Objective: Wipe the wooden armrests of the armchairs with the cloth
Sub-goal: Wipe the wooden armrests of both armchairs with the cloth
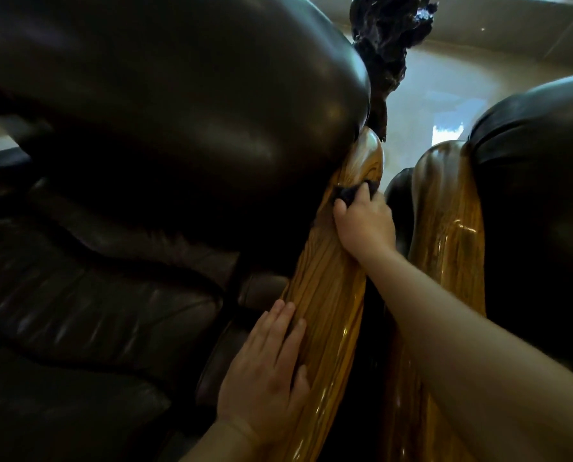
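A glossy wooden armrest (328, 295) of the left armchair runs from the bottom centre up to the chair's back. My right hand (365, 221) presses a small dark cloth (451, 191) against its far upper part. The cloth shows only as a dark bunch under the fingertips. My left hand (268, 365) lies flat, fingers together, on the armrest's near left side and holds nothing. A second wooden armrest (445, 228) of the neighbouring armchair stands just to the right, untouched.
The dark leather back (178, 105) and seat cushion (95, 295) of the left armchair fill the left. Another dark leather armchair (538, 195) is at the right. A dark gnarled wooden object (388, 38) rises behind them over a shiny floor (445, 105).
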A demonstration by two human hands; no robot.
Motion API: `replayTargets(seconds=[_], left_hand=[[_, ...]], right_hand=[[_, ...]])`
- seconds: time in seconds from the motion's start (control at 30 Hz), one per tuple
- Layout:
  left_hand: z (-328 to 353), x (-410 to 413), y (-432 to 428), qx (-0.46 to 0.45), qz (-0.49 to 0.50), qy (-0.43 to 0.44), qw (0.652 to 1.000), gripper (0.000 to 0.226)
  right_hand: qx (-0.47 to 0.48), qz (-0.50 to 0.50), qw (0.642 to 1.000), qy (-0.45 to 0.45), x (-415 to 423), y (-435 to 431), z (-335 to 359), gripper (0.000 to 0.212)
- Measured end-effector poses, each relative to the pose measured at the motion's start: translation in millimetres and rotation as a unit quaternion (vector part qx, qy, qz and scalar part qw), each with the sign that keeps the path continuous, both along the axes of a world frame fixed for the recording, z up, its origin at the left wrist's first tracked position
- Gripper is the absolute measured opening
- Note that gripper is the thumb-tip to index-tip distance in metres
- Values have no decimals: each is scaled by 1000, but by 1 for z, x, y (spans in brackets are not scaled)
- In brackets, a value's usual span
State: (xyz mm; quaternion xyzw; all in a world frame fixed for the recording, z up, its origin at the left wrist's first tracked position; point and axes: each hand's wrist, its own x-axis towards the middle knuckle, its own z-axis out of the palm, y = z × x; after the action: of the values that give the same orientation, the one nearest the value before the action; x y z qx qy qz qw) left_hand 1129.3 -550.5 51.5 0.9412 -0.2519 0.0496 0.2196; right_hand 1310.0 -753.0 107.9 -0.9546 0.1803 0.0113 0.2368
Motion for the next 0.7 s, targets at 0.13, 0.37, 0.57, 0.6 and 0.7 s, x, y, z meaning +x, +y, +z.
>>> replayTargets(seconds=[0.13,0.37,0.57,0.6,0.7], left_hand=[[3,2,0,8,-8,1,1000,59],[4,1,-2,-5,1,8,1000,57],[11,3,-2,1,9,12,1000,58],[12,2,-3,1,9,8,1000,57],[11,1,-3,-5,9,4,1000,54]], right_hand=[[-135,146,978,-68,-81,26,-11,62],[-117,126,985,-4,-11,1,3,61],[-144,374,915,-43,-104,21,1,54],[-146,387,910,-27,-100,14,2,55],[-155,304,940,-12,-74,0,5,55]])
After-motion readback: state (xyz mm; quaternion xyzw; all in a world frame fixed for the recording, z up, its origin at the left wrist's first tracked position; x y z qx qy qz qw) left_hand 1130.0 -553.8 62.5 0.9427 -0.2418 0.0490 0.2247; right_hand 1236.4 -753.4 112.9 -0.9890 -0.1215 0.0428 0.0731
